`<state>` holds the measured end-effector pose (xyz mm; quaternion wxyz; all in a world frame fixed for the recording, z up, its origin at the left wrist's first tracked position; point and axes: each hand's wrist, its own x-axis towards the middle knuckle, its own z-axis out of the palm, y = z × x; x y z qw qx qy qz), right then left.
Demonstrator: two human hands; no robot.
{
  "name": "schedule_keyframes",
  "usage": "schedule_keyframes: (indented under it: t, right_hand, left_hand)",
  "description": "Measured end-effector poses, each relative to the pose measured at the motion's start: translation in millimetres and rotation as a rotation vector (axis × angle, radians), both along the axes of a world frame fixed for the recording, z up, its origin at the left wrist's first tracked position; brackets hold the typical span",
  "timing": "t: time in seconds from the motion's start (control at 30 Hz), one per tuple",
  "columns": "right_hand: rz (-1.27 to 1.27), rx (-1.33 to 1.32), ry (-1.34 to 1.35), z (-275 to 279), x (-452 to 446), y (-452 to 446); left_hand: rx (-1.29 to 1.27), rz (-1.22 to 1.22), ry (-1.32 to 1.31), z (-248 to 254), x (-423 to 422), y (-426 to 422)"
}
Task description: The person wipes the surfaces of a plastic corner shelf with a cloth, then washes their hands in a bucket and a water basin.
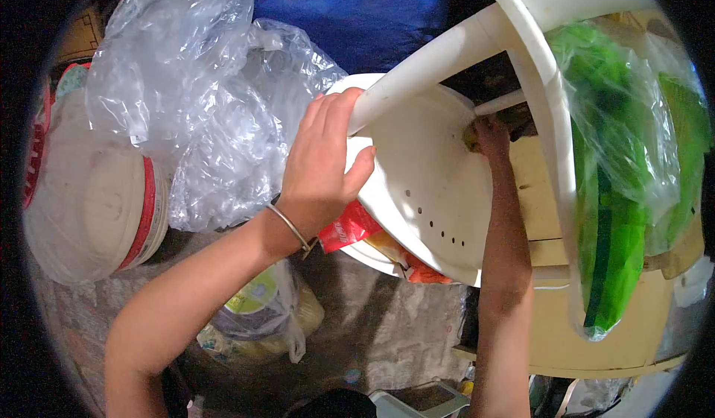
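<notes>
A white plastic chair [424,165] with small round holes is tipped over in front of me. My left hand [324,153] wraps around its near left part, the thumb resting toward the seat side; a metal bangle is on that wrist. Deep inside the chair, my right hand [491,136] is closed and pressed against the white surface. A small brownish-yellow wad [471,136] shows at its fingers; its kind is unclear. Below the chair's edge, a red packet [348,226] and orange wrapping are partly hidden.
Crumpled clear plastic bags [216,105] and a lidded tub [97,187] stand at left. A blue bundle [346,16] lies behind. Green items in clear plastic [611,179] hang at right over a yellowish stool or table [596,328]. A tied bag [261,314] sits on the floor.
</notes>
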<state>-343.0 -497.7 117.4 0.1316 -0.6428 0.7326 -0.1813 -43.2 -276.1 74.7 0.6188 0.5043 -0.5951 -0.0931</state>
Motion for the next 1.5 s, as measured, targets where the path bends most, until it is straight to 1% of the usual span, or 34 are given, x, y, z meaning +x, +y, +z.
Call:
schedule_keyframes:
  t: [0.03,0.07,0.1,0.17,0.2,0.3,0.37,0.4,0.43,0.5,0.53,0.57,0.63,0.67,0.73,0.8,0.83,0.87,0.97,1.1,1.17,1.2,1.27,1.3,1.33,1.37,1.43,1.5]
  right_hand:
    - [0.086,0.04,0.084,9,18,13]
    - [0.084,0.039,0.089,3,5,5]
    - [0.129,0.005,0.399,-9,-20,-12]
    - [0.167,-0.03,0.707,-23,-42,-20]
    - [0.209,-0.168,0.681,-28,-48,-15]
    - [0.132,-0.198,0.565,-15,-32,30]
    - [0.334,-0.147,0.591,-14,-49,32]
    - [0.219,-0.076,0.643,9,-18,74]
    - [0.212,-0.073,0.649,7,-35,72]
    - [0.238,0.011,0.855,10,-57,77]
    - [0.227,0.024,0.862,17,-63,86]
    - [0.19,0.14,0.694,25,-72,96]
    - [0.142,0.259,0.521,25,-99,108]
    - [0.463,0.24,0.94,22,-120,111]
    - [0.788,0.212,1.352,29,-118,130]
    - [0.16,0.267,0.879,31,-102,153]
    - [0.166,0.206,0.898,22,-111,153]
    - [0.169,0.212,0.877,23,-113,156]
    - [0.267,0.322,0.902,32,-105,167]
    - [0.462,0.537,1.042,41,-94,177]
    - [0.472,0.549,1.034,42,-89,184]
    - [0.432,0.396,0.965,40,-91,189]
    - [0.386,0.246,0.889,30,-95,199]
    - [0.426,0.136,0.844,19,-102,201]
    - [0.461,0.027,0.799,18,-91,210]
    - [0.43,0.129,0.808,23,-83,218]
    - [0.365,0.331,0.831,56,-23,251]
    - [0.37,0.371,0.698,72,-3,283]
  left_hand:
    - [-0.013,0.009,-0.001,0,0,1]
    - [-0.014,0.008,0.004,0,-1,1]
    - [-0.007,0.008,0.004,0,-1,1]
    - [-0.003,0.004,0.003,1,-2,2]
    - [0.011,0.003,0.006,1,-3,1]
    - [-0.003,-0.019,0.0,3,0,2]
    - [0.039,-0.008,-0.001,4,-1,5]
    - [0.029,-0.011,-0.008,3,-1,5]
    - [0.028,-0.019,-0.002,2,-1,5]
    - [0.005,0.022,-0.028,2,-3,4]
    - [-0.041,0.034,-0.028,1,-4,3]
    - [-0.037,0.041,-0.036,0,-4,4]
    - [-0.056,0.053,-0.038,-4,-5,1]
    - [-0.055,0.053,-0.039,-5,-5,2]
    - [-0.046,0.044,-0.046,-7,-4,1]
    - [-0.044,0.046,-0.058,-7,-4,0]
    - [-0.047,0.045,-0.059,-6,-4,0]
    - [-0.042,0.051,-0.058,-6,-5,0]
    - [-0.038,0.059,-0.061,-7,-5,0]
    - [-0.053,0.071,-0.069,-10,-5,-2]
    - [-0.065,0.081,-0.06,-10,-5,-4]
    - [-0.072,0.09,-0.056,-10,-5,-4]
    - [-0.049,0.082,-0.058,-11,-6,-4]
    - [-0.027,0.078,-0.058,-10,-5,-4]
    - [-0.03,0.072,-0.06,-10,-6,-4]
    - [-0.019,0.071,-0.056,-10,-6,-3]
    - [-0.014,0.06,-0.05,-11,-7,-3]
    - [-0.007,0.063,-0.04,-12,-6,-4]
